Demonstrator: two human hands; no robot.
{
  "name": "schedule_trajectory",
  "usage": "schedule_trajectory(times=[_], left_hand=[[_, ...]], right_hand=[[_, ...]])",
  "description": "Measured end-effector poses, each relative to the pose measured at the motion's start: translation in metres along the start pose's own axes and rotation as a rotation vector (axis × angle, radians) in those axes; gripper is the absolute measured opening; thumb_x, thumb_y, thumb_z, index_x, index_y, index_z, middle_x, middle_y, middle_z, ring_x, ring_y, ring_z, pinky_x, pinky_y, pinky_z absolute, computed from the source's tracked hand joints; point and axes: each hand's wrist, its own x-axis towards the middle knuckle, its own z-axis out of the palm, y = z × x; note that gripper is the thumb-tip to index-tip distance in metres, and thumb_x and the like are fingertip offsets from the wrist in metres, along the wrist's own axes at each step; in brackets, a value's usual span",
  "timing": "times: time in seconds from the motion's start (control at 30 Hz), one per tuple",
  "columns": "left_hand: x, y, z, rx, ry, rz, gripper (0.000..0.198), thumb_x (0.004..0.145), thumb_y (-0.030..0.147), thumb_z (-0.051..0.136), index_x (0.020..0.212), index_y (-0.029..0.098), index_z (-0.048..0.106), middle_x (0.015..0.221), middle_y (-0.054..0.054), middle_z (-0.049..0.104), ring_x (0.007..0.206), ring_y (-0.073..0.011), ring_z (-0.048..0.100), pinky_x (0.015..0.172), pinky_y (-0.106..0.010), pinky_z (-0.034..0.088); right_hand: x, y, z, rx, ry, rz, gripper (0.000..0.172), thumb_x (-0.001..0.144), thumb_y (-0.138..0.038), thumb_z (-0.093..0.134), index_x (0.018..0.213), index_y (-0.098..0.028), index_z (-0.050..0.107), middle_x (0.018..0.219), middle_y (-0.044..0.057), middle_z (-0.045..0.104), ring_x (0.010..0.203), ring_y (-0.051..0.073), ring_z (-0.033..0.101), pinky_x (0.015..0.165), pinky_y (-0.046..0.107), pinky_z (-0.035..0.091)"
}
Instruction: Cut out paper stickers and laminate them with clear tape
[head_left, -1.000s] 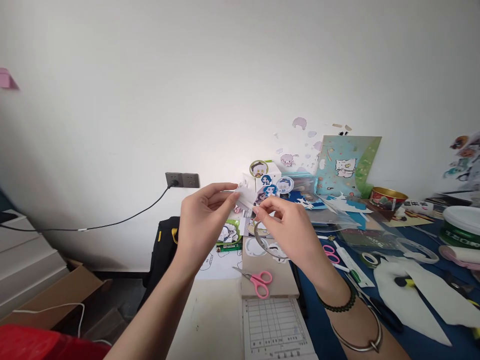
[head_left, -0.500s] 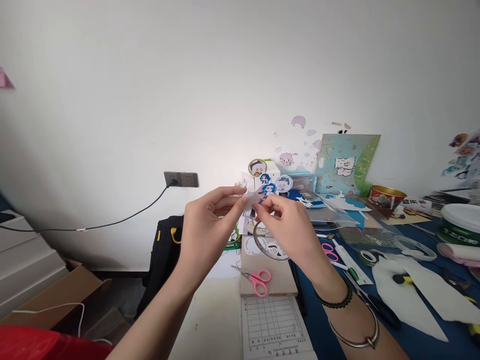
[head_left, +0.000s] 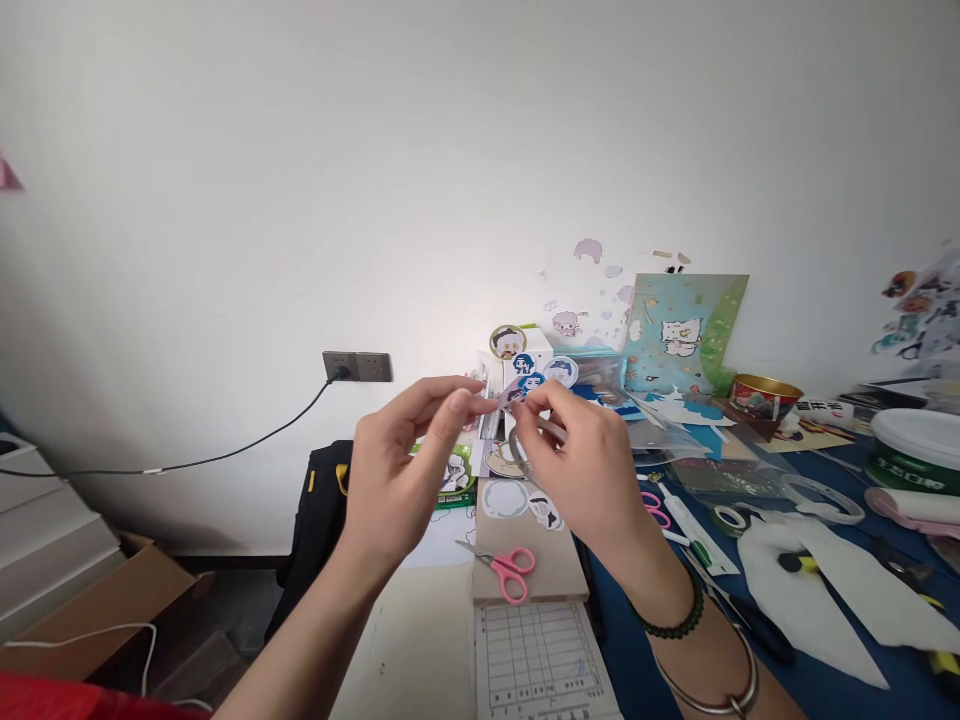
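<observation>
My left hand [head_left: 394,470] and my right hand [head_left: 589,470] are raised above the desk and meet at their fingertips. Both pinch a small white paper piece [head_left: 501,398] between thumb and forefinger. A roll of clear tape [head_left: 525,462] hangs on a finger of my right hand. My right wrist wears a dark bead bracelet [head_left: 679,615] and a metal bangle [head_left: 709,685]. Pink scissors [head_left: 504,568] lie on a brown card [head_left: 555,570] just below my hands.
Cartoon stickers [head_left: 525,365] and a teal picture sheet [head_left: 686,335] lean against the wall. A lined form [head_left: 536,660] lies nearest me. On the blue mat are white paper scraps [head_left: 817,580], a tape roll [head_left: 731,518], a gold tin [head_left: 763,395] and a white tub [head_left: 911,445]. A wall socket [head_left: 356,366] holds a cable.
The paper piece has shrunk between my fingertips, from an open flap to a small folded bit. My hands drew closer together and the view shifted slightly right.
</observation>
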Motion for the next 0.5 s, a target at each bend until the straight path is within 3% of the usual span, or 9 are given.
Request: schedule_trajectory(times=[0.1,0.17,0.3,0.4,0.5], left_hand=[[0.008,-0.004,-0.005,-0.091,-0.031,-0.071,0.030,0.087,0.045,0.050,0.087,0.019,0.066,0.088,-0.005,0.068,0.084,-0.0186,0.062,0.074,-0.029,0.052],[0.015,-0.007,-0.010,-0.212,-0.187,-0.214,0.036,0.087,0.049,0.047,0.084,0.018,0.065,0.085,-0.006,0.066,0.077,-0.0176,0.060,0.070,-0.029,0.051],[0.024,-0.013,-0.020,-0.463,-0.553,-0.433,0.058,0.087,0.061,0.034,0.072,0.015,0.067,0.064,-0.006,0.062,0.056,-0.0143,0.053,0.057,-0.027,0.047],[0.025,-0.016,-0.027,-0.497,-0.637,-0.469,0.056,0.083,0.061,0.042,0.068,0.014,0.068,0.059,-0.006,0.062,0.050,-0.0129,0.051,0.051,-0.025,0.043],[0.025,-0.018,-0.031,-0.471,-0.712,-0.498,0.037,0.075,0.049,0.063,0.066,0.014,0.068,0.058,-0.004,0.061,0.048,-0.0113,0.050,0.050,-0.023,0.041]], right_hand=[[-0.002,-0.001,0.001,-0.101,0.279,-0.300,0.009,0.085,-0.013,0.053,0.077,-0.017,0.053,0.069,0.003,0.063,0.063,0.013,0.059,0.057,0.024,0.046],[-0.004,0.001,0.003,-0.133,0.370,-0.492,0.007,0.083,-0.010,0.056,0.082,-0.017,0.054,0.076,0.006,0.066,0.074,0.015,0.063,0.065,0.025,0.051],[-0.005,0.009,0.011,-0.162,0.402,-0.728,0.009,0.082,-0.010,0.057,0.083,-0.018,0.053,0.078,0.006,0.067,0.078,0.016,0.066,0.066,0.024,0.056],[-0.005,0.013,0.016,-0.180,0.419,-0.820,0.008,0.081,-0.011,0.060,0.081,-0.017,0.054,0.078,0.006,0.068,0.078,0.015,0.067,0.066,0.023,0.057],[-0.006,0.014,0.018,-0.175,0.431,-0.862,0.012,0.077,-0.009,0.064,0.081,-0.016,0.055,0.078,0.007,0.069,0.078,0.016,0.067,0.067,0.023,0.058]])
